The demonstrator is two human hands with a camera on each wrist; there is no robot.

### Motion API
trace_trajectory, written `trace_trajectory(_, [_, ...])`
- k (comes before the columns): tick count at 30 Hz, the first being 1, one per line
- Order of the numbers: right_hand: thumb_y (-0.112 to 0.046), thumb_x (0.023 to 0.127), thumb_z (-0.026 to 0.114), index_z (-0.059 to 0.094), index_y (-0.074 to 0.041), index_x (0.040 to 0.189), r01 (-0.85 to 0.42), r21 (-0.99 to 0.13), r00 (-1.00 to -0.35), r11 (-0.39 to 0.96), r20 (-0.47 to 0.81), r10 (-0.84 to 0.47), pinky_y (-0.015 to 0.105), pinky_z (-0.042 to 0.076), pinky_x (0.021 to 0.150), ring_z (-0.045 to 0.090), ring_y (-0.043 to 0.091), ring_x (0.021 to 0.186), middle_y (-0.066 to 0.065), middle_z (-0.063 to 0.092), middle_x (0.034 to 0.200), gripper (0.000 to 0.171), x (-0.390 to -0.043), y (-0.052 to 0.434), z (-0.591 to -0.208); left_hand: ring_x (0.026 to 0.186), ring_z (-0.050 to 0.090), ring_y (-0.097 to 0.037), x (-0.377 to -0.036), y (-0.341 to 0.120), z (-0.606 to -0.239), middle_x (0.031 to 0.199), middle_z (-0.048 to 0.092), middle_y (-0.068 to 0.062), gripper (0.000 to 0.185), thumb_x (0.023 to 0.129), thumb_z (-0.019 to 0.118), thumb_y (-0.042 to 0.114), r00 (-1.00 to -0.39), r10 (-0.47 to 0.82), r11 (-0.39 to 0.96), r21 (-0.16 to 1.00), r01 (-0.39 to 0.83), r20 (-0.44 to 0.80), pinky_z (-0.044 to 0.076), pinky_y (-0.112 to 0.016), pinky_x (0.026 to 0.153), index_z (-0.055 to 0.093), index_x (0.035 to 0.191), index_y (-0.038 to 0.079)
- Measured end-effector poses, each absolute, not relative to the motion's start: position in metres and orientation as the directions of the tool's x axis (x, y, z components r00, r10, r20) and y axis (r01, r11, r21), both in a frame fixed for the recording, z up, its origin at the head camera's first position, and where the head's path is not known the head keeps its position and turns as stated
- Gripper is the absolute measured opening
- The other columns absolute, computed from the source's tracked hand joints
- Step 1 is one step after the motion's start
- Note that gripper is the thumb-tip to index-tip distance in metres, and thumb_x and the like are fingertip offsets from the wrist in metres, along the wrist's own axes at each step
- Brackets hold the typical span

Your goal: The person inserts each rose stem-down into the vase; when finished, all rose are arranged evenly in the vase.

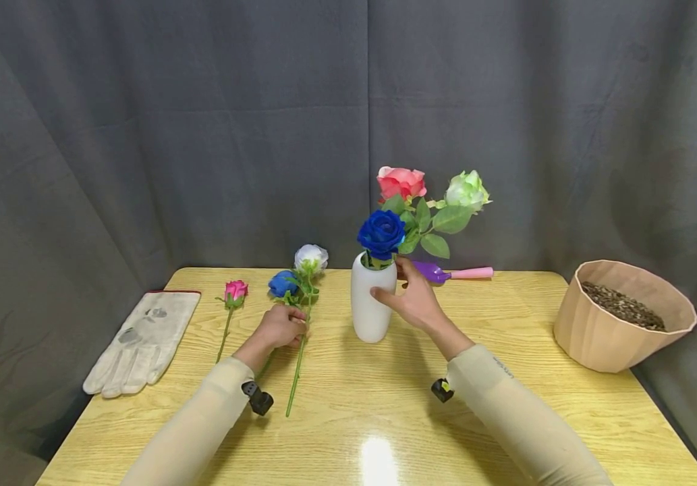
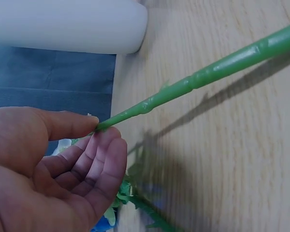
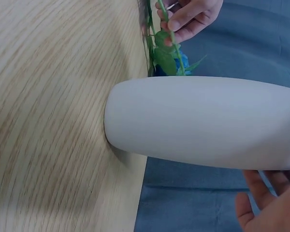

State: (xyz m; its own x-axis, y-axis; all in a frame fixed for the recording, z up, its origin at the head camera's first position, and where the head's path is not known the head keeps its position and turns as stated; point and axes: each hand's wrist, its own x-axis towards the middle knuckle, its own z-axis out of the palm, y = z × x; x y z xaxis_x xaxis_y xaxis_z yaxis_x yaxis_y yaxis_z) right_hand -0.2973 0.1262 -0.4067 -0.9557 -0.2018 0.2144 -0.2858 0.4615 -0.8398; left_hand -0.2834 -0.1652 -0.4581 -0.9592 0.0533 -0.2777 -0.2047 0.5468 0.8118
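My left hand (image 1: 280,328) pinches the green stem (image 2: 193,81) of a white rose (image 1: 310,260) between thumb and fingertips; the stem's lower end slants toward the front of the table. A blue rose (image 1: 284,283) lies beside that hand, partly hidden under it, and a pink rose (image 1: 235,291) lies farther left. My right hand (image 1: 416,297) holds the upper right side of a white vase (image 1: 368,307), thumb in front, fingers near the rim and partly hidden. The vase stands upright with a dark blue rose (image 1: 381,234), a coral rose (image 1: 401,183) and a pale green rose (image 1: 467,191) in it.
A purple trowel with a pink handle (image 1: 471,273) lies behind the right hand. At the right edge stands a peach pot (image 1: 597,334) with brown material in it. Pale gloves (image 1: 144,341) lie at the left edge. A grey curtain (image 1: 263,135) hangs behind the table.
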Motion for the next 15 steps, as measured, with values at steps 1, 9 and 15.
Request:
trace_trajectory(1, [-0.035, 0.082, 0.078, 0.043, -0.012, 0.146, -0.289, -0.841, -0.954, 0.458, 0.215, -0.209, 0.055, 0.045, 0.105, 0.054, 0.034, 0.127, 0.016, 0.058, 0.137, 0.076, -0.298, 0.127, -0.407, 0.070, 0.067, -0.018, -0.283, -0.165, -0.457, 0.097, 0.067, -0.013, 0.029, 0.095, 0.064, 0.006, -0.961, 0.052, 0.542, 0.816, -0.202, -0.272, 0.062, -0.033, 0.065, 0.064, 0.122, -0.003])
trace_trajectory(9, [-0.030, 0.083, 0.072, 0.045, -0.008, 0.143, -0.348, -0.825, -0.930, 0.446, 0.245, -0.273, 0.059, 0.043, 0.105, 0.055, 0.037, 0.125, 0.021, 0.060, 0.133, 0.070, -0.299, 0.131, -0.407, 0.073, 0.067, -0.018, -0.280, -0.168, -0.447, 0.100, 0.068, -0.014, 0.029, 0.095, 0.062, 0.007, -0.973, 0.060, 0.528, 0.834, -0.157, -0.222, 0.061, -0.036, 0.067, 0.064, 0.123, -0.004])
trace_trajectory(15, [-0.029, 0.083, 0.071, 0.048, -0.006, 0.139, -0.371, -0.816, -0.921, 0.443, 0.262, -0.288, 0.058, 0.043, 0.106, 0.055, 0.037, 0.125, 0.022, 0.060, 0.131, 0.065, -0.299, 0.131, -0.408, 0.079, 0.071, -0.020, -0.281, -0.171, -0.438, 0.106, 0.068, -0.016, 0.032, 0.097, 0.061, 0.009, -0.981, 0.077, 0.529, 0.841, -0.113, -0.180, 0.063, -0.041, 0.077, 0.062, 0.126, -0.004])
